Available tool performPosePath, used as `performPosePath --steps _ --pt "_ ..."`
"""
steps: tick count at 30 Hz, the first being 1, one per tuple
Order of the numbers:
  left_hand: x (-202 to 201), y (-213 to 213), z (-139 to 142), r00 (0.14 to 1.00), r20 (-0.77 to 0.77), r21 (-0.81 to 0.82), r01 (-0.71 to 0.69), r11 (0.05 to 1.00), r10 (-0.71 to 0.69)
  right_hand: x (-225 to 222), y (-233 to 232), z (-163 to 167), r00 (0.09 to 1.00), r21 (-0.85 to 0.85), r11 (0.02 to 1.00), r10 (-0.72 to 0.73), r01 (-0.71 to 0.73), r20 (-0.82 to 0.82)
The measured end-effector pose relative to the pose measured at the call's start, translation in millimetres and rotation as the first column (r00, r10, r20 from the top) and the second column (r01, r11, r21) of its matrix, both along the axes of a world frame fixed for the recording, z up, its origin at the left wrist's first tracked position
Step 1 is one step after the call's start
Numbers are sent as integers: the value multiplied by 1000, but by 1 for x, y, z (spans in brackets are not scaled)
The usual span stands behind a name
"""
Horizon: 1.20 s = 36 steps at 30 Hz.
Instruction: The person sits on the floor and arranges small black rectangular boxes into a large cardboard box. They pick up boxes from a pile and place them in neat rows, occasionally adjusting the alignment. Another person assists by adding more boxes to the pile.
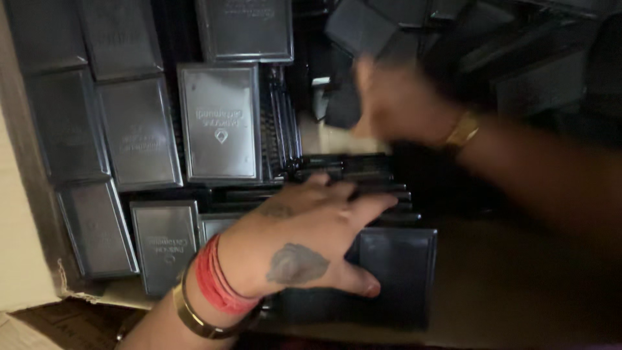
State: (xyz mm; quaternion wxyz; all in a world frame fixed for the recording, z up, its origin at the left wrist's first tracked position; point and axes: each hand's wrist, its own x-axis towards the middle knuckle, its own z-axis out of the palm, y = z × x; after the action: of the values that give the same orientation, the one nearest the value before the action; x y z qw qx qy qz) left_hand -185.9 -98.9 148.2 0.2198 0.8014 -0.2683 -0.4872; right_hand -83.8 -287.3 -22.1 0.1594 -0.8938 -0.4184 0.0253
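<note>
Inside a cardboard box [26, 194], seen from the head camera, dark flat cases lie packed in rows, lids up, and some stand on edge in a stack [353, 175] near the middle. The left hand [311, 243] rests palm down with fingers spread wide over that stack, its fingertips touching the edges of the upright cases and its thumb lying on a flat case [402, 266] at the lower right. It grips nothing. A gold bangle [194, 317] and red threads [217, 279] circle its wrist. The right hand [389, 107] hangs above the cases farther back, blurred; whether it holds anything I cannot tell. A gold band [461, 133] sits on its wrist. A grey-lidded case [220, 123] lies just left of the stack, with more like it beside it.
</note>
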Motion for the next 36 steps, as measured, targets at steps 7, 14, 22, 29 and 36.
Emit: performPosePath --steps 7,14,22,29,36 --pt "0 2 1 998 66 -47 -3 999 6 -6 -76 138 725 301 723 -384 621 -572" --pt "-2 6 -2 993 120 -126 6 992 9 -31 -51 135 87 16 603 -89 798 -992" --pt "-4 10 -6 988 153 -161 12 987 13 -16 19 0 -395 -236 711 64 662 -916" --pt "-8 12 -9 987 156 -185 -11 983 40 -25 63 -46 -78 85 421 354 903 -932" --pt "-9 11 -10 990 135 -177 -6 984 31 -19 31 -65 -253 22 810 209 586 -945"
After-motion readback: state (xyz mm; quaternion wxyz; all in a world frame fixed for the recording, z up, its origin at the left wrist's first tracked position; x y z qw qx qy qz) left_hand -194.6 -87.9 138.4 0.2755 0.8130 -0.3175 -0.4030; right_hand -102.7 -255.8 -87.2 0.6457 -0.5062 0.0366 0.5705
